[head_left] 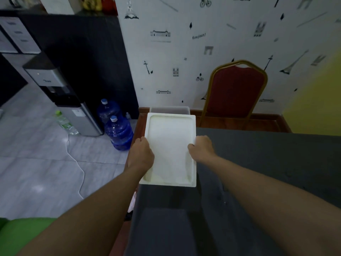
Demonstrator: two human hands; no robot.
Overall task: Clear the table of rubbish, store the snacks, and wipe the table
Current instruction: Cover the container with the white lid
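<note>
A white rectangular lid [170, 150] with a raised rim is held flat above the table's left end. My left hand [142, 154] grips its left edge and my right hand [202, 148] grips its right edge. Just beyond the lid's far edge shows the rim of a translucent bin [169, 109], mostly hidden by the lid. The table [258, 163] is covered by a dark grey cloth and stretches to the right and toward me.
A red chair with a gold frame [236, 93] stands against the papered wall behind the table. Two blue water jugs [118, 130], a water dispenser [73, 108] and a white cord [77, 163] are on the tiled floor at left.
</note>
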